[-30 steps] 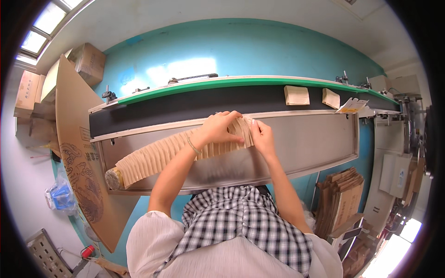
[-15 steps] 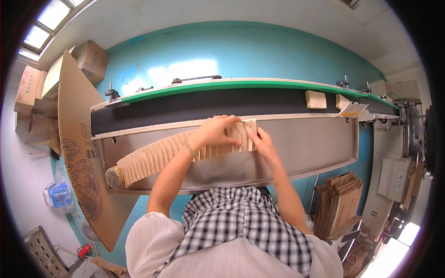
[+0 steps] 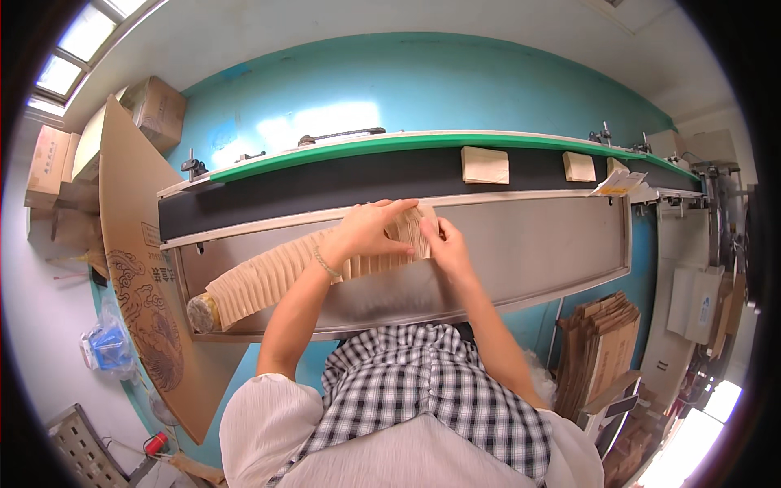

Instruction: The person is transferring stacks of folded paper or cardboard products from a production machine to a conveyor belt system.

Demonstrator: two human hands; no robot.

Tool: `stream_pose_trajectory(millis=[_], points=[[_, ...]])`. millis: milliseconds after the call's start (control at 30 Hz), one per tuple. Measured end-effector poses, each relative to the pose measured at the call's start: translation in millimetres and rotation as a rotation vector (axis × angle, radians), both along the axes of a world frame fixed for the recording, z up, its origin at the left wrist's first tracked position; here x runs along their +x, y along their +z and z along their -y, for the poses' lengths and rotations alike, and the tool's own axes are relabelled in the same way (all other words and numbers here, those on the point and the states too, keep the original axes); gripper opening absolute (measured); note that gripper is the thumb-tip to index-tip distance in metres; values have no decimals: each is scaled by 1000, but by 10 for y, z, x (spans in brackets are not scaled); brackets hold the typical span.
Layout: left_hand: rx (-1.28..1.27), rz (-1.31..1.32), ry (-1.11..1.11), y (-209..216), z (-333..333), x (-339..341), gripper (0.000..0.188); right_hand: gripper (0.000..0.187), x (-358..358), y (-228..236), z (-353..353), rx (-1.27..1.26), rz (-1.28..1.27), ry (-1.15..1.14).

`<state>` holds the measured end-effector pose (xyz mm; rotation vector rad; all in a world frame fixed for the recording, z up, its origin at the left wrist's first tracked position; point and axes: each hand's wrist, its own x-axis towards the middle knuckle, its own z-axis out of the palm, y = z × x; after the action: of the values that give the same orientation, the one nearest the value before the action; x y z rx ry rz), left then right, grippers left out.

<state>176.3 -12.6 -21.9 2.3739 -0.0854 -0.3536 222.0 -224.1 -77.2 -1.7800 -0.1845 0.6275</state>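
Observation:
A long row of folded tan paper tissues [image 3: 272, 276], stacked on edge in ribbed bundles, lies slanting along a shallow metal tray [image 3: 529, 236]. My left hand [image 3: 370, 232] spans the right part of the row, fingers over its far side and thumb on the near side, gripping it. At the row's right end my right hand [image 3: 447, 248] closes its fingers and thumb on the end tissues. A rounded, plastic-wrapped roll-like block [image 3: 202, 313] sits against the row's left end.
Behind the tray runs a black conveyor belt [image 3: 325, 191] with a green rail [image 3: 366, 148]. It carries tissue stacks [image 3: 486, 166] toward the right. A large cardboard sheet [image 3: 154, 301] stands at the left; flattened cartons [image 3: 598, 354] lean at the lower right.
Another tissue stack now lies on the belt, and the earlier stacks have shifted right. The row's right end is shorter; my right hand has moved slightly left with it.

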Motion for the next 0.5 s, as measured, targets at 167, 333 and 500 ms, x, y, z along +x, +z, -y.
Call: stream_pose_trajectory(millis=[167, 333, 500], points=[[-65, 58, 56, -91, -38, -95, 73, 41, 150, 230, 142, -139, -412, 151], [-50, 25, 41, -20, -24, -58, 71, 31, 569, -90, 94, 193, -259, -216], [-50, 20, 56, -53, -27, -66, 69, 42, 110, -91, -124, -13, 58, 37]])
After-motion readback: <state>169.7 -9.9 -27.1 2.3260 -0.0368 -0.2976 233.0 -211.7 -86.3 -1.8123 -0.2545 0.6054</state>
